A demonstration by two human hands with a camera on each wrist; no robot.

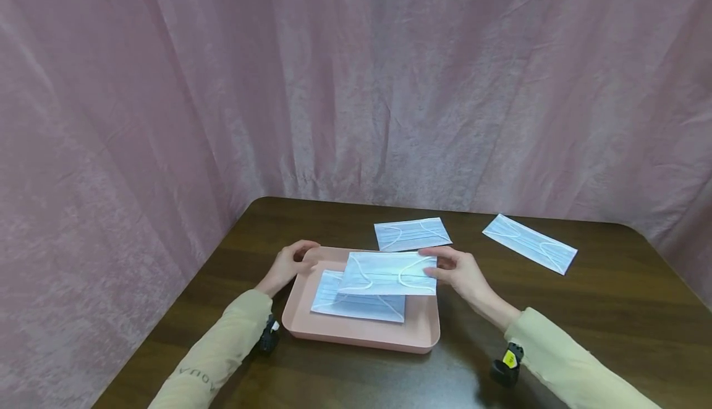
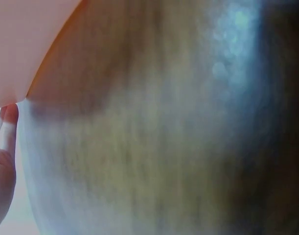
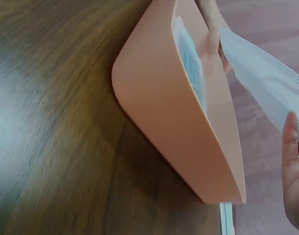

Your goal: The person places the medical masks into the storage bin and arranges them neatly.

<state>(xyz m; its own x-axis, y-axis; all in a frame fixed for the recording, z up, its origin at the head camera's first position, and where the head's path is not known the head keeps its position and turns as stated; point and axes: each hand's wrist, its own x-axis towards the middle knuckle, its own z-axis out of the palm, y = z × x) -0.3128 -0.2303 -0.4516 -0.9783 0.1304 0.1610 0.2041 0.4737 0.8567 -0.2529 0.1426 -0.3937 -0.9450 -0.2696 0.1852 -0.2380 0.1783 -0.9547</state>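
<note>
My right hand pinches the right end of a light blue disposable face mask between thumb and fingers. The mask spreads flat above a pink tray, its white ear loops on top. Inside the tray lies another blue mask, partly covered by the held one in the head view. At the tray's back left corner, my left hand holds the rim, thumb on the inner side. The right wrist view shows the held mask raised over the tray's rim.
Behind the tray, a face mask lies on the dark wooden table. A second one lies slanted at the back right. Pink curtain hangs behind the table's far edge. Each wrist carries a small black camera.
</note>
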